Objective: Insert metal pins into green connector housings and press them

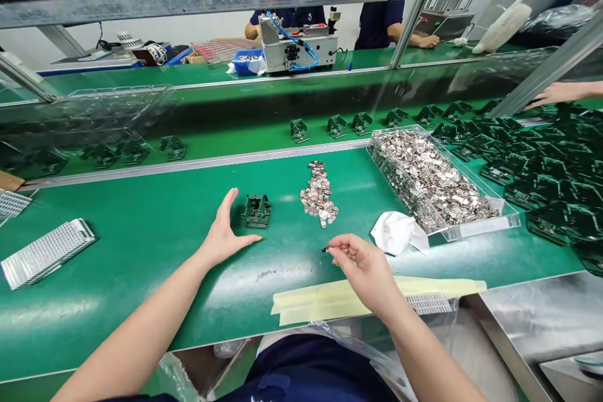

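My left hand (pixel 225 233) is open, thumb and fingers spread beside a small dark green circuit board assembly (pixel 257 211) that stands on the green bench. My right hand (pixel 365 265) pinches a tiny dark-and-metal part (pixel 325 250) between thumb and fingertips, just above the bench top. Its exact kind is too small to make out. Beyond the right hand lies a loose pile of small silvery metal pieces (pixel 319 196). A crumpled white cloth or tissue (pixel 398 232) sits to the right of that pile.
A clear tray (pixel 509 221) of many metal pieces stands at right, with massed green boards (pixel 541 169) beyond it. White perforated strips (pixel 47 252) lie left. Yellow tape (pixel 320 303) lines the front edge. A conveyor (pixel 226 129) carries boards behind. Co-workers' arms (pixel 565 93) show farther off.
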A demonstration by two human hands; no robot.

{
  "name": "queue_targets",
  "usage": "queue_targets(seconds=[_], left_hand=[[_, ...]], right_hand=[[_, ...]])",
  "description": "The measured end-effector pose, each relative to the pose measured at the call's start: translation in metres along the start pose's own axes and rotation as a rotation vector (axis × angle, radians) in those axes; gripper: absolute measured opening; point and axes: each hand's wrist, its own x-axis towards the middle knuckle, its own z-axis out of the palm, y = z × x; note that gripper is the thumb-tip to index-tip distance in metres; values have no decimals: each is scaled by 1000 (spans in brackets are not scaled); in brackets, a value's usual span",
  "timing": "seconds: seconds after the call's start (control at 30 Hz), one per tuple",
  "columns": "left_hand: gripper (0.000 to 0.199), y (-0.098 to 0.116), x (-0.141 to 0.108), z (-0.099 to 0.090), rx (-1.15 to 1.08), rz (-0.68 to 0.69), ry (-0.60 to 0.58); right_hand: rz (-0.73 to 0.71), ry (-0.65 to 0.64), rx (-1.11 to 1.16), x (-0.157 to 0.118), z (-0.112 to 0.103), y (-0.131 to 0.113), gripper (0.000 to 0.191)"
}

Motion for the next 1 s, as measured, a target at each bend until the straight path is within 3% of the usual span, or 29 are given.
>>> queue_targets(seconds=[0.1,0.17,0.23,0.33,0.43,0.53,0.63,0.73,1.0], left_hand=[[96,-10,25,-1,57,-13,-198],[78,-6,34,4,60,-8,-190],[66,6,32,15,-30,7,-95],[59,42,14,37,-337,4,-48],[58,91,-7,60,-631,-29,-207],[54,137,-19,79,-814,-42,-398],[49,163,-24,92,-924,-37,-516],[44,171,-27,99,-966,-30,-558],[44,164,-35,102,-960,-24,-653]], right_hand=[[-16,-16,15,-15,4,-3,14],[-50,-9,22,-23,4,-4,13],[-75,31,57,-29,3,-2,13],[-73,107,144,-38,-2,5,12],[-17,229,236,-47,-6,11,9],[44,393,326,-59,-10,10,20],[67,493,294,-68,-13,7,26],[75,523,207,-74,-13,8,27],[81,504,100,-75,-9,16,27]])
